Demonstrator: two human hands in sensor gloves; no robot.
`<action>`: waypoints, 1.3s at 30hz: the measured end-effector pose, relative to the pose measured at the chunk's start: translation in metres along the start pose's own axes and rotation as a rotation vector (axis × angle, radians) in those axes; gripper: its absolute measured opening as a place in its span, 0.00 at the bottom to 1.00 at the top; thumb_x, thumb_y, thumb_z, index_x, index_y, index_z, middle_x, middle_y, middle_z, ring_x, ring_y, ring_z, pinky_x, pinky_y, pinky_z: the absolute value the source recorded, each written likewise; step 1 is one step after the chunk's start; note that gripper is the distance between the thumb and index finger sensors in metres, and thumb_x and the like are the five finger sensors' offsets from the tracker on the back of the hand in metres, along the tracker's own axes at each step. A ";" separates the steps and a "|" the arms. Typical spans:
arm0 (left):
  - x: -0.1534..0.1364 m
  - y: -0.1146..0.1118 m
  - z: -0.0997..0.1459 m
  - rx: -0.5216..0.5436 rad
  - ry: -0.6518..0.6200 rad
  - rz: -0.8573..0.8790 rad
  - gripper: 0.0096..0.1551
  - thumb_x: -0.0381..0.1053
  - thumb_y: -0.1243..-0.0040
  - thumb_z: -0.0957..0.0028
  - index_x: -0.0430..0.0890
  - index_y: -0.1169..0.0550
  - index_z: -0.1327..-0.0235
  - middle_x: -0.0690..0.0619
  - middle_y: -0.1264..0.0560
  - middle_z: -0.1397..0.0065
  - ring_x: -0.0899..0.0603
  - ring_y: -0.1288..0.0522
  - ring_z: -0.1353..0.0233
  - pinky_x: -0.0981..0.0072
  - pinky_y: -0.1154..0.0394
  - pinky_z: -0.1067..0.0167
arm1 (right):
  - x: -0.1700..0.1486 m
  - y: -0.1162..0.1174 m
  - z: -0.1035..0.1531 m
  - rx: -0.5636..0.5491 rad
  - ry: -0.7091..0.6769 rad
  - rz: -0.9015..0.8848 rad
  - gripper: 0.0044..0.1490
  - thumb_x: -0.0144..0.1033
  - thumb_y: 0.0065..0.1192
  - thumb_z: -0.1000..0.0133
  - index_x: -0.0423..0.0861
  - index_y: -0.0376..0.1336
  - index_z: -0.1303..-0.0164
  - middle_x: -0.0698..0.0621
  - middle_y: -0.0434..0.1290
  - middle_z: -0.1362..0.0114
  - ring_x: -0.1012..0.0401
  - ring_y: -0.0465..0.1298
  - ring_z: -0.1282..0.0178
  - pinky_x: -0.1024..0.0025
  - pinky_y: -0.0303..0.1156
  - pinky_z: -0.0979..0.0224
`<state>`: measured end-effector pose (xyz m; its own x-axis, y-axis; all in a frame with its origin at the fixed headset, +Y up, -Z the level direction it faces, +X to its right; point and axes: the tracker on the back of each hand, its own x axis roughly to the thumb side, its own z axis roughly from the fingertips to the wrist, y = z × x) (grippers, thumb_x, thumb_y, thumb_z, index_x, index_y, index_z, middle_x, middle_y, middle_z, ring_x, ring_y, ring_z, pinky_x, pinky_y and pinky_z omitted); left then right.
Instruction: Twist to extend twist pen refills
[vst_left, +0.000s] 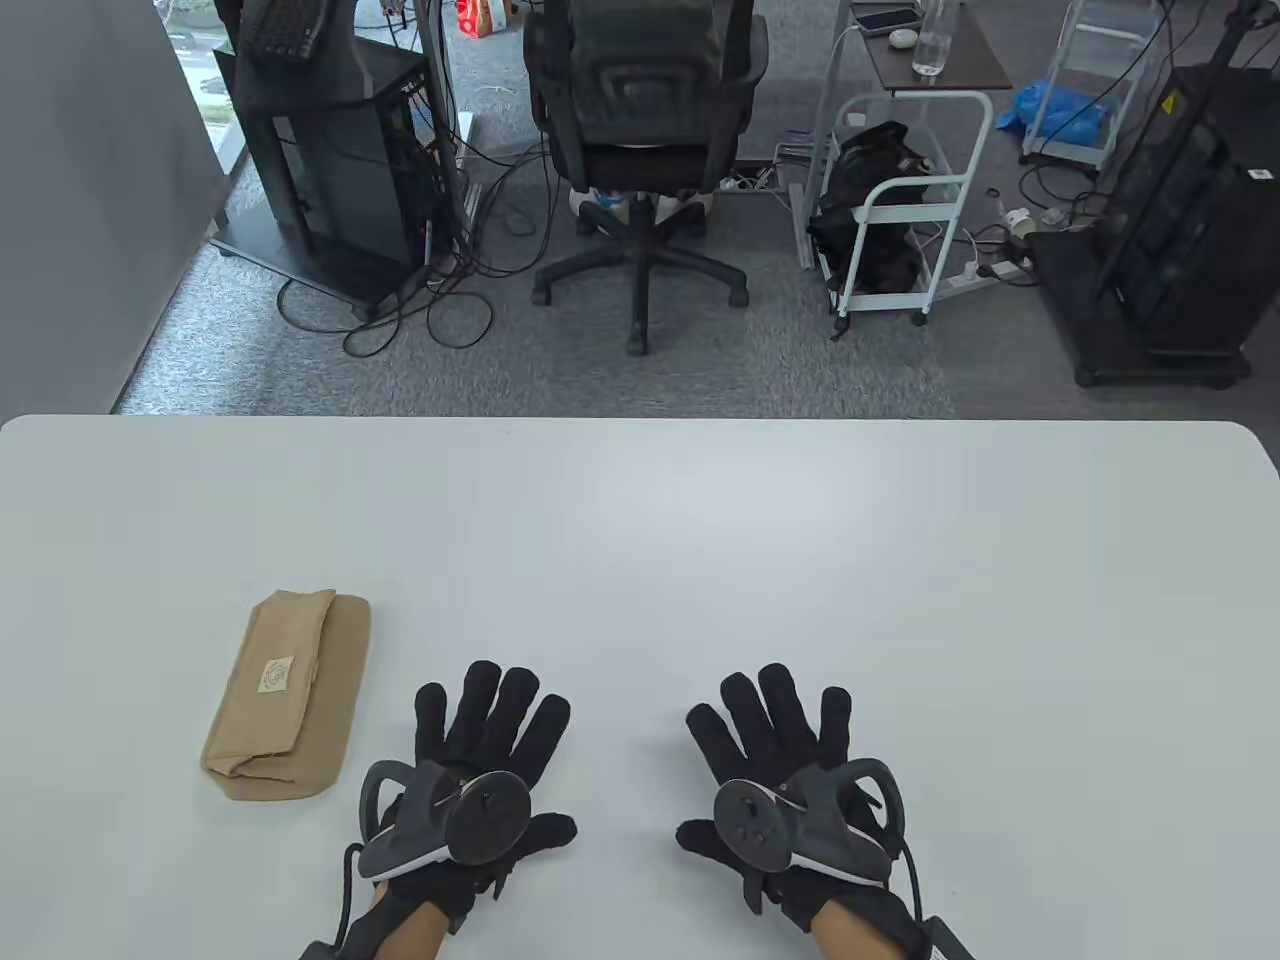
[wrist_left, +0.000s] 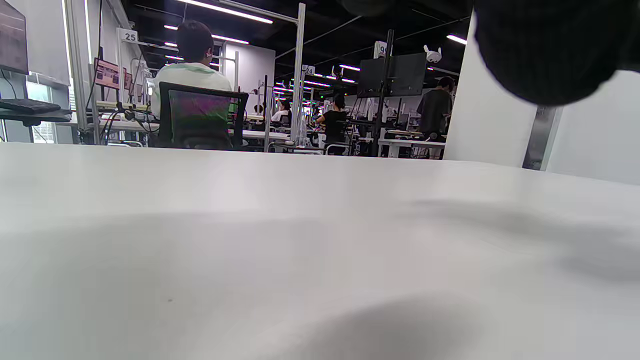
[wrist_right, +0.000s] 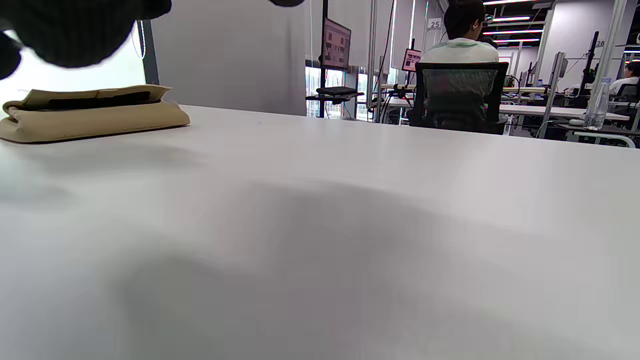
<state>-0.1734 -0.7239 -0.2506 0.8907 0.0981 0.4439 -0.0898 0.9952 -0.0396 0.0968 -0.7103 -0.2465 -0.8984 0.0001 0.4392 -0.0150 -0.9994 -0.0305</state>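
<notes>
A tan fabric pouch (vst_left: 288, 695) lies closed on the white table (vst_left: 640, 540) at the near left; it also shows in the right wrist view (wrist_right: 92, 112). No pen shows in any view. My left hand (vst_left: 490, 730) rests flat on the table, palm down with fingers spread, just right of the pouch. My right hand (vst_left: 780, 735) rests flat the same way, further right. Both hands hold nothing. Only a dark bit of glove shows in the left wrist view (wrist_left: 550, 45) and in the right wrist view (wrist_right: 75, 25).
Beyond the table's far edge stand a black office chair (vst_left: 645, 150), a black equipment rack (vst_left: 330, 150) and a white cart (vst_left: 900, 210) on the floor. The table's far edge runs across the table view about halfway up.
</notes>
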 end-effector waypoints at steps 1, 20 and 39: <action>0.000 0.000 0.000 -0.001 0.000 0.001 0.63 0.76 0.40 0.62 0.52 0.50 0.19 0.44 0.63 0.15 0.31 0.69 0.17 0.25 0.70 0.34 | 0.000 0.000 0.000 -0.001 0.001 -0.001 0.66 0.75 0.56 0.54 0.49 0.40 0.15 0.38 0.37 0.13 0.37 0.32 0.19 0.18 0.35 0.30; 0.000 0.000 0.000 -0.006 0.002 0.000 0.63 0.76 0.40 0.63 0.51 0.50 0.19 0.43 0.62 0.15 0.31 0.69 0.17 0.25 0.70 0.34 | 0.000 0.001 -0.001 0.009 0.002 -0.017 0.66 0.75 0.56 0.54 0.49 0.40 0.15 0.38 0.37 0.13 0.37 0.32 0.19 0.18 0.35 0.30; 0.000 0.000 0.000 0.002 0.001 0.010 0.63 0.75 0.39 0.62 0.51 0.49 0.19 0.43 0.62 0.16 0.31 0.68 0.18 0.25 0.69 0.34 | -0.002 0.002 0.000 0.012 0.011 -0.026 0.65 0.75 0.56 0.54 0.48 0.41 0.15 0.37 0.38 0.13 0.37 0.32 0.19 0.18 0.34 0.30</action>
<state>-0.1739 -0.7240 -0.2505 0.8901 0.1076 0.4428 -0.0992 0.9942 -0.0422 0.0987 -0.7122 -0.2478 -0.9026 0.0268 0.4296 -0.0334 -0.9994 -0.0079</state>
